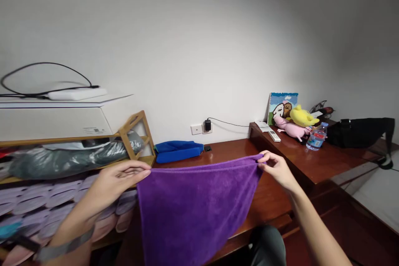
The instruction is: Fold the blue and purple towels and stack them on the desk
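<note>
Left hand [120, 185] and right hand [277, 170] hold one purple towel [193, 212].

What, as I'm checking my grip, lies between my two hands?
In the head view, the purple towel spans the gap, pinched at its top corners by your left hand and right hand.

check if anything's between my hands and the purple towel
Nothing visible stands in the way: the left hand and the right hand each pinch a top corner of the purple towel directly.
</note>
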`<state>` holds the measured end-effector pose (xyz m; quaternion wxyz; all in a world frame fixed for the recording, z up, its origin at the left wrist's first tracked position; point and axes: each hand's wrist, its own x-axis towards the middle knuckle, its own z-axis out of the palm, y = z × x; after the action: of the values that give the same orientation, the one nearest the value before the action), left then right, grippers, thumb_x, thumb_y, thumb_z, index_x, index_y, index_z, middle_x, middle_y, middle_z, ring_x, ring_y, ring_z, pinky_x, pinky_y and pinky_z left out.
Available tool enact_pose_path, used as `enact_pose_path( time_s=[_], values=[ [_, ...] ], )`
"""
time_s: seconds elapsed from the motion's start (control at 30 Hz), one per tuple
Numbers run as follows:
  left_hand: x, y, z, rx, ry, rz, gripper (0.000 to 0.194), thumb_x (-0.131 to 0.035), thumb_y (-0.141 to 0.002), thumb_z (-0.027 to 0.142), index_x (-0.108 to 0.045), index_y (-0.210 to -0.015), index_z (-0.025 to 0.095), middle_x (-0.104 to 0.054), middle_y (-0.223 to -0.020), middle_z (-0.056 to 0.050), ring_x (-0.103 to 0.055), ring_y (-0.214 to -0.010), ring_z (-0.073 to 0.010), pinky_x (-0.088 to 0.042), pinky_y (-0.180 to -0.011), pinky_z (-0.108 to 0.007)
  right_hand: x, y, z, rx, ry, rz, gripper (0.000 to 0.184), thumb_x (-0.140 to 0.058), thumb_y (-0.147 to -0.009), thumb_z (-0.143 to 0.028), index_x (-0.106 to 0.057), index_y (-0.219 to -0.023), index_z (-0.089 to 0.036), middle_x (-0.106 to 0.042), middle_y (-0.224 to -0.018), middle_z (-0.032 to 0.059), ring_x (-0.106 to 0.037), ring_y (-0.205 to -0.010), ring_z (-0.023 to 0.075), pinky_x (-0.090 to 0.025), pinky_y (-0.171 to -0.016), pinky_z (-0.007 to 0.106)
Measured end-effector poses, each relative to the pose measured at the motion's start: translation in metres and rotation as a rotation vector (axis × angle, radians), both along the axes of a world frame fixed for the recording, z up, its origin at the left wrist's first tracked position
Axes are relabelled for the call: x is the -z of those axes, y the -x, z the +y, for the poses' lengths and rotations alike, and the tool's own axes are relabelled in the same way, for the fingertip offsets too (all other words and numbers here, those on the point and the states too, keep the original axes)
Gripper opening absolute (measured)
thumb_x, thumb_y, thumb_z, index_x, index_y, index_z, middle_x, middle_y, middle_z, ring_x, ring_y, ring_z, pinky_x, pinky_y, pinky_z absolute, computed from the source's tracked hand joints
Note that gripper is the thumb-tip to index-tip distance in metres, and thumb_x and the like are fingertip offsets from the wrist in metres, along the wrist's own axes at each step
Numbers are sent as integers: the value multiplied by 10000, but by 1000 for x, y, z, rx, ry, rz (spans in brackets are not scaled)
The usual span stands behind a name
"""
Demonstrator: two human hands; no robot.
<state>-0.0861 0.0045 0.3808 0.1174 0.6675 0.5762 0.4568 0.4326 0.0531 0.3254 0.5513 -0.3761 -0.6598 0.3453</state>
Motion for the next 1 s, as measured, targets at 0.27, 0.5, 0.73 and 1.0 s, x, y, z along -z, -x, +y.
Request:
enact_pose_path(
  time_s=[0.27, 0.5, 0.73, 1.0],
  values=[
    [165, -16, 188, 38, 307, 148, 483, -549, -806, 639, -752, -857, 204, -836, -905, -117, -783, -878, -282, -644, -868, -432, 149, 82, 178, 218, 354, -169, 275, -762, -711, -452, -681, -784, -199, -724, -792, 42, -694, -779, 217, -586, -809, 381],
    [291, -43, 143, -47, 144, 377, 464, -415, -983, 477, -771, -1168, 243, -752, -1360, -112, -659, -1315, -291, -477, -1199, -480, 234, 81, 151, 350, 272, -377, 392, -579, -919, -405, -728, -1214, -193, -716, -1294, 158, -648, -1246, 300, -471, -1149, 496],
    [346, -39, 88, -126, 264, 724, 665, -385, -992, 529, -519, -1569, 227, -496, -1658, -127, -457, -1540, -333, -358, -1268, -585, 264, 63, 51, 106, 171, -1016, 559, -418, -1087, -466, -475, -1620, -311, -423, -1694, 42, -333, -1589, 287, -201, -1323, 538],
    [311, -64, 110, -138, 126, 738, 623, -361, -1022, 444, -567, -1530, 151, -480, -1656, -170, -439, -1550, -343, -336, -1290, -555, 232, 84, 73, 105, 129, -1042, 571, -357, -1105, -440, -431, -1646, -273, -376, -1713, 51, -269, -1615, 263, -184, -1330, 514]
  ],
)
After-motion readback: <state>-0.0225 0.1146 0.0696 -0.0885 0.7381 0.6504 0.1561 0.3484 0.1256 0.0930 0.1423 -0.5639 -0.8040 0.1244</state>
